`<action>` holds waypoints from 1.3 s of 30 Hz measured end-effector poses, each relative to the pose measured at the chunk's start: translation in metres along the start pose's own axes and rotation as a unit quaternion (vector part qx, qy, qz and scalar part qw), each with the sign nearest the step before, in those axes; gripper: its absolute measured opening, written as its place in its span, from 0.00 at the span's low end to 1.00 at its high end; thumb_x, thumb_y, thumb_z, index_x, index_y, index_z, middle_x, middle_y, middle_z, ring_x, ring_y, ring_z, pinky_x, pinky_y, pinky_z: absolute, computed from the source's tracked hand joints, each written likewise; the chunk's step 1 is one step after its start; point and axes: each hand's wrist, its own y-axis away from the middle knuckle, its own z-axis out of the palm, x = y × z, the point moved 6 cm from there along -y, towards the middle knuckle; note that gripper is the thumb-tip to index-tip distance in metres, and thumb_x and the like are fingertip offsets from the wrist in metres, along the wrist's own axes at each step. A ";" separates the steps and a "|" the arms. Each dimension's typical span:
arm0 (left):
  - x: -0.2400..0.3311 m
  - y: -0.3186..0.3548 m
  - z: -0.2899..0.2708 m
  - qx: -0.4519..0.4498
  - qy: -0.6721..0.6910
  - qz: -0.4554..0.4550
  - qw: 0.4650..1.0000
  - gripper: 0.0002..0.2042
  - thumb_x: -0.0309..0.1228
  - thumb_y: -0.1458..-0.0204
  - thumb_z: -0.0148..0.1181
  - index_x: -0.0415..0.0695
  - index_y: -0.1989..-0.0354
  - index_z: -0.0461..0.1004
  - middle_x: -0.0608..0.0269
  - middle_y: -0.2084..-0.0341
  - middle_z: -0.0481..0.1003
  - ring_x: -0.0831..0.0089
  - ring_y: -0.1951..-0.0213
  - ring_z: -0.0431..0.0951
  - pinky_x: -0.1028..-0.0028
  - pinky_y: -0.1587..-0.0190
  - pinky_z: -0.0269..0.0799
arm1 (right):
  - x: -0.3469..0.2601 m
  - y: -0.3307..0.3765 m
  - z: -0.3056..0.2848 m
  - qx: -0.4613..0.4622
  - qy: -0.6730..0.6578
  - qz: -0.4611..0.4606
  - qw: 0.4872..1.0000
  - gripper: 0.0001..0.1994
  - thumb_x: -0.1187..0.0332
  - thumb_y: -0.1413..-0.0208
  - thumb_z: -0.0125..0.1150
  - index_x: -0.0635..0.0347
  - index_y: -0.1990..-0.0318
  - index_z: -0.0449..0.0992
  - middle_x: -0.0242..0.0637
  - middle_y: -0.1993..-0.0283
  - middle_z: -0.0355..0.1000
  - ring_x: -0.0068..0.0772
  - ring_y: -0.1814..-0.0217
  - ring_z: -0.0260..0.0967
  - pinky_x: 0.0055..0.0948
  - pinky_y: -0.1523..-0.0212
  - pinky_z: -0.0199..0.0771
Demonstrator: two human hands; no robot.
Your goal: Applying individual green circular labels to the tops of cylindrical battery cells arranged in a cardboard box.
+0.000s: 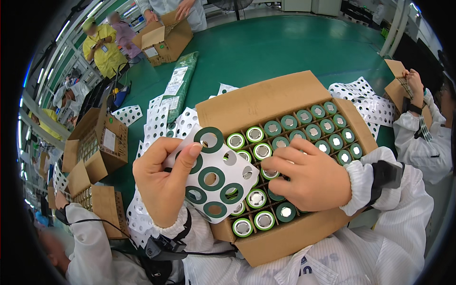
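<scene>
Left hand raised with thumb pinched to forefinger; right hand lowered, fingers curled downward.

We see our left hand pinching a white backing sheet that carries dark green ring stickers, held over the near left part of an open cardboard box. Our right hand rests on the upright green cylindrical cells packed in its grid, fingertips pressing on one cell top. Spent white sheets with punched holes lie around the box on the green table. Other people handle smaller cardboard boxes nearby.
</scene>
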 end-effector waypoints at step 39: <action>-0.004 0.000 -0.007 -0.031 -0.016 0.003 0.999 0.10 0.29 0.47 0.57 0.35 0.76 0.71 0.74 0.89 0.63 0.89 0.85 0.54 0.82 0.83 0.45 | 0.077 -0.006 0.030 -0.083 -0.309 0.254 0.913 0.08 0.64 0.55 0.62 0.58 0.74 0.74 0.33 0.68 0.67 0.34 0.61 0.63 0.31 0.55 0.62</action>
